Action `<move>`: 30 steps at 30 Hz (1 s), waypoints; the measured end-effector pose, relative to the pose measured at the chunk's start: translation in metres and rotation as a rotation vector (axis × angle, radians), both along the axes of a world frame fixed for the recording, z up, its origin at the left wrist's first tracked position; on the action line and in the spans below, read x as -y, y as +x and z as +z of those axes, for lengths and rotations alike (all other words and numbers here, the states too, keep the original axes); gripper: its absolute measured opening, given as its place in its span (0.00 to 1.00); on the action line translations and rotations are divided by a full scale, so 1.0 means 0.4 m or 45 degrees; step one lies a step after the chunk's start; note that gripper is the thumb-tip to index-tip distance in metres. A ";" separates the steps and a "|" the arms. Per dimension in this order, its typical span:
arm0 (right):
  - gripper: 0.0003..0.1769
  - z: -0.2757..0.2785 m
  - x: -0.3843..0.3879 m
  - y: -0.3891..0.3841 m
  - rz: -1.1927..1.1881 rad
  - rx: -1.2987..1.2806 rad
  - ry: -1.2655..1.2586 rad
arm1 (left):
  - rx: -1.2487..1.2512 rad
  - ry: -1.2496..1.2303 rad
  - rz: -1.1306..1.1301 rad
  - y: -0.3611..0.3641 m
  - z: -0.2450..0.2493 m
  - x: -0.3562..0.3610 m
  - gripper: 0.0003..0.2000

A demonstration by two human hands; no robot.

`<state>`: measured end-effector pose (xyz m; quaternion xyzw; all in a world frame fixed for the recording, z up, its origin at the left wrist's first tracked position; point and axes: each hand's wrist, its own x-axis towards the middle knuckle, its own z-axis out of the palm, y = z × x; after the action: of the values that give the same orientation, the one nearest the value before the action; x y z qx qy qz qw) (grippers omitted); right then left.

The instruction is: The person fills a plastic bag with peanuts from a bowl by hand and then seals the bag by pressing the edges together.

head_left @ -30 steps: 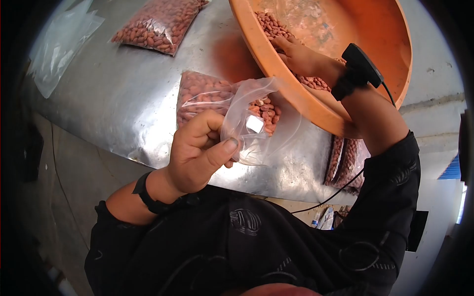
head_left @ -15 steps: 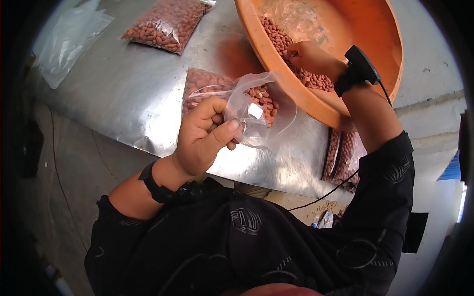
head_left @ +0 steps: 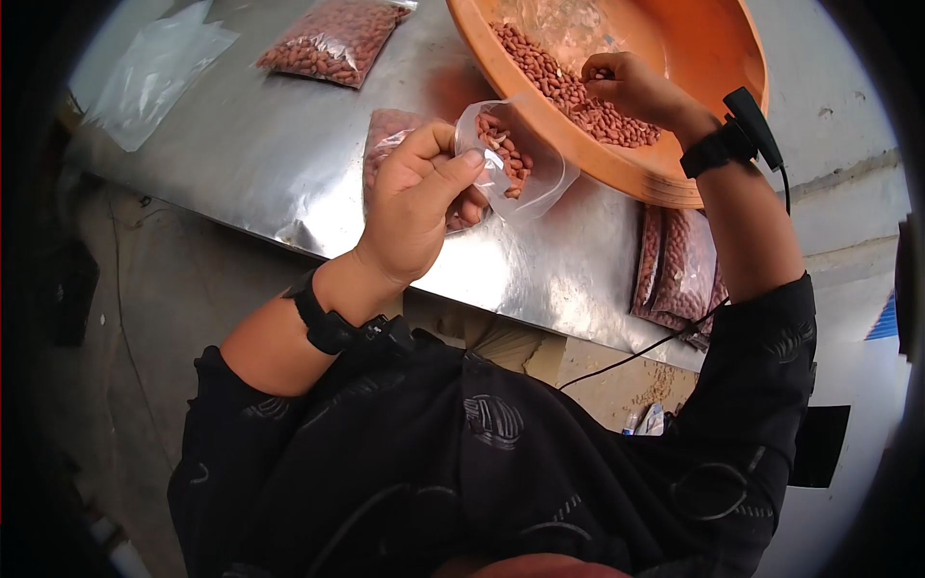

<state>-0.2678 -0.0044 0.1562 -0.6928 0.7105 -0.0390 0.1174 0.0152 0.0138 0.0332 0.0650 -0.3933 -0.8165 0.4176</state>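
Observation:
My left hand (head_left: pixel 419 197) pinches the rim of a clear plastic bag (head_left: pixel 551 178), whose mouth gapes toward the right. Red-skinned peanuts (head_left: pixel 506 154) show inside it, and its filled lower part rests on the metal table behind my fingers. Over the orange basin (head_left: pixel 674 178), my right hand (head_left: pixel 641 89) is curled, with what look like a few peanuts between thumb and fingers. Below and to the left of that hand, a heap of loose peanuts (head_left: pixel 554 82) lies along the basin's near side.
A filled peanut bag (head_left: pixel 337 43) lies at the back of the metal table (head_left: pixel 279 164). Empty clear bags (head_left: pixel 159 72) lie at its left end. More filled bags (head_left: pixel 679 265) are stacked at the near right edge. A black cable (head_left: pixel 636 352) hangs by my right arm.
My right hand has lifted off the peanut heap and shifted right within the basin. My left hand still grips the bag, its mouth now narrower. The whole view has shifted slightly.

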 end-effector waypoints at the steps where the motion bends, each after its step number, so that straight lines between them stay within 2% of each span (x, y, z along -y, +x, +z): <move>1: 0.05 0.006 -0.005 0.004 0.001 0.062 -0.004 | 0.003 0.016 -0.003 -0.001 0.006 -0.001 0.05; 4: 0.05 0.014 -0.010 0.008 -0.007 0.040 0.060 | -0.008 0.045 0.000 -0.010 0.022 -0.003 0.06; 7: 0.06 0.008 -0.013 0.025 0.139 -0.272 0.051 | 0.005 0.029 0.027 -0.022 0.027 0.000 0.06; 10: 0.09 0.022 -0.010 0.032 0.192 0.046 -0.111 | 0.017 0.020 0.050 -0.024 0.029 0.001 0.06; 13: 0.09 0.079 -0.048 0.149 0.274 0.199 0.008 | 0.007 0.047 0.020 -0.021 0.027 0.006 0.06; 15: 0.10 0.084 -0.058 0.212 0.448 0.131 0.124 | -0.012 0.064 0.008 -0.028 0.027 0.006 0.06; 16: 0.10 0.073 -0.061 0.233 0.609 0.030 0.081 | -0.023 0.066 0.016 -0.032 0.028 0.005 0.06; 19: 0.11 0.035 -0.065 0.298 0.513 -0.021 0.187 | -0.034 0.070 0.034 -0.037 0.030 0.002 0.05; 22: 0.11 0.017 -0.068 0.321 0.399 -0.008 0.132 | -0.058 0.088 0.034 -0.031 0.023 0.001 0.05; 25: 0.12 -0.007 -0.063 0.290 0.559 0.044 -0.098 | -0.090 0.108 0.005 -0.021 0.005 0.015 0.04; 28: 0.14 0.025 -0.046 0.261 0.578 0.022 -0.062 | -0.116 0.133 -0.003 -0.015 -0.006 0.022 0.03; 29: 0.15 0.059 -0.041 0.266 0.367 0.138 0.148 | -0.128 0.143 0.000 -0.014 -0.009 0.023 0.03; 30: 0.15 0.065 -0.031 0.238 0.282 0.212 0.129 | -0.140 0.143 -0.014 -0.014 -0.016 0.024 0.03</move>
<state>-0.1725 0.0080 0.1822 -0.7546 0.6185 -0.0472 0.2141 0.0098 0.0043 0.0268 0.0412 -0.3239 -0.8419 0.4296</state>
